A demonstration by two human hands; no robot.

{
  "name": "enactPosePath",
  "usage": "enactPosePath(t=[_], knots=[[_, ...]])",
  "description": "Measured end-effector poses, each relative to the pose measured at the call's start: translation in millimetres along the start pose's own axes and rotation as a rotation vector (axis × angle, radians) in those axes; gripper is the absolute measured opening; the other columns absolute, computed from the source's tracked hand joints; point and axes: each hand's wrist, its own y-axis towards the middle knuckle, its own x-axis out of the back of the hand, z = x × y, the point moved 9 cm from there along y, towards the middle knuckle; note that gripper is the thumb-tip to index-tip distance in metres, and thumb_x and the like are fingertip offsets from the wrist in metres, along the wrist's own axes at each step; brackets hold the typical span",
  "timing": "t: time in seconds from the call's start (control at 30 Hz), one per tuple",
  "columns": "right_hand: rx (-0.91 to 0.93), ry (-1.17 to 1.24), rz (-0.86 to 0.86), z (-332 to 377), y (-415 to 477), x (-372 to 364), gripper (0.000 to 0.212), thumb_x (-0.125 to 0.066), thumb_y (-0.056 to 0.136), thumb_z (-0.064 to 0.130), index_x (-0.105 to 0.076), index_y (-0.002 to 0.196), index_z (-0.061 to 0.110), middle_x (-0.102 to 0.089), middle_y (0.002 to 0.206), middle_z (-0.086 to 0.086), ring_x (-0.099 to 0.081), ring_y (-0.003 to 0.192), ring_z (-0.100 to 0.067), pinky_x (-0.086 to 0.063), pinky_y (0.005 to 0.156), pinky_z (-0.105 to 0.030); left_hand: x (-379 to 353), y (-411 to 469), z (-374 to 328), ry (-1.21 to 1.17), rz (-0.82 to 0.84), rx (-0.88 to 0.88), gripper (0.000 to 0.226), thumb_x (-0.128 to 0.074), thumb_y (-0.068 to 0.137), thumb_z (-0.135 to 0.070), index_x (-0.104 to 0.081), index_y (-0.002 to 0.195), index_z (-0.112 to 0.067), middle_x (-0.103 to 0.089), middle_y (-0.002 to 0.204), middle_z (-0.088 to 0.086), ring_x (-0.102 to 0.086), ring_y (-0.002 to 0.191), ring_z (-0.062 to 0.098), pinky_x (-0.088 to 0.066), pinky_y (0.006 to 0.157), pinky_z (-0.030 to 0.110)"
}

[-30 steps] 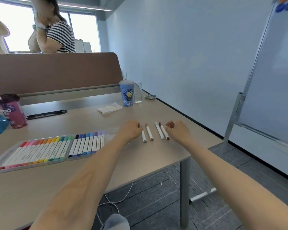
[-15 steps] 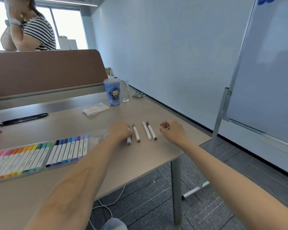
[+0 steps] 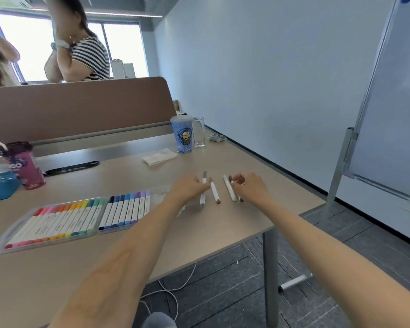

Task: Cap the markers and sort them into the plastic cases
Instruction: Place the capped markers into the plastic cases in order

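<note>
Several white-barrelled markers lie side by side near the table's right front corner. My left hand (image 3: 188, 188) curls its fingers round the grey-capped marker (image 3: 202, 195), the leftmost of the row. A brown-capped marker (image 3: 215, 192) and a white marker (image 3: 229, 188) lie free between my hands. My right hand (image 3: 249, 188) pinches the far end of a dark brown marker (image 3: 241, 199), which it mostly hides. To the left are two clear plastic cases: one (image 3: 3, 235) full of red-to-green markers, the other (image 3: 162, 194) holding black, blue and purple markers, with bare slots at its right.
A blue cartoon cup (image 3: 184, 134), a glass (image 3: 199, 132) and a folded tissue (image 3: 159, 156) stand further back. A purple tumbler (image 3: 24, 165) and a black pen (image 3: 71, 167) are at the left. The table edge (image 3: 291, 216) runs just right of my right hand. A whiteboard stand (image 3: 341, 166) is beyond.
My left hand has closed on the grey-capped marker. My right hand has shifted onto the dark brown marker's far end. The other two markers have stayed put.
</note>
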Motion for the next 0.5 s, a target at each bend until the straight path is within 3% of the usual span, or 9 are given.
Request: enactPosePath(t=[0.1, 0.17, 0.3, 0.37, 0.5], knots=[[0.01, -0.203, 0.02, 11, 1, -11, 0.011, -0.051, 0.084, 0.022, -0.063, 0.086, 0.022, -0.061, 0.085, 0.0, -0.061, 0.085, -0.025, -0.048, 0.07, -0.032, 7, -12, 4, -0.225, -0.034, -0.045, 0.034, -0.056, 0.09, -0.037, -0.06, 0.069, -0.011, -0.054, 0.069, 0.004, -0.048, 0.064, 0.016, -0.034, 0.059, 0.028], [0.027, -0.327, 0.042, 19, 0, -17, 0.011, -0.05, 0.08, 0.019, -0.052, 0.069, 0.022, -0.055, 0.076, -0.001, -0.057, 0.078, -0.027, -0.039, 0.062, -0.03, 11, -20, 9, -0.312, -0.05, -0.058, 0.027, -0.056, 0.093, -0.03, -0.066, 0.078, -0.01, -0.061, 0.078, 0.003, -0.05, 0.065, 0.009, -0.035, 0.059, 0.02], [0.03, -0.468, 0.059, 30, 0, -21, 0.005, -0.053, 0.076, 0.014, -0.052, 0.076, 0.019, -0.056, 0.08, -0.002, -0.056, 0.083, -0.027, -0.034, 0.059, -0.026, 19, -29, 24, -0.399, -0.075, -0.041, 0.025, -0.056, 0.094, -0.028, -0.065, 0.074, -0.014, -0.063, 0.08, 0.003, -0.048, 0.063, 0.007, -0.037, 0.059, 0.019], [0.02, -0.501, 0.063, 34, 1, -23, 0.014, -0.054, 0.076, 0.014, -0.044, 0.069, 0.02, -0.052, 0.077, 0.0, -0.054, 0.079, -0.026, -0.032, 0.057, -0.026, 25, -34, 32, -0.431, -0.075, -0.018, 0.027, -0.055, 0.094, -0.029, -0.063, 0.07, -0.018, -0.062, 0.073, -0.001, -0.046, 0.059, 0.008, -0.039, 0.054, 0.019], [-0.036, -0.435, -0.02, 40, 2, -15, 0.029, -0.055, 0.09, 0.033, -0.046, 0.069, 0.016, -0.054, 0.077, -0.003, -0.05, 0.074, -0.027, -0.037, 0.061, -0.028, 43, -43, 52, -0.516, -0.068, 0.045, 0.028, -0.053, 0.093, -0.03, -0.063, 0.071, -0.017, -0.065, 0.084, 0.003, -0.044, 0.063, 0.012, -0.037, 0.056, 0.024]])
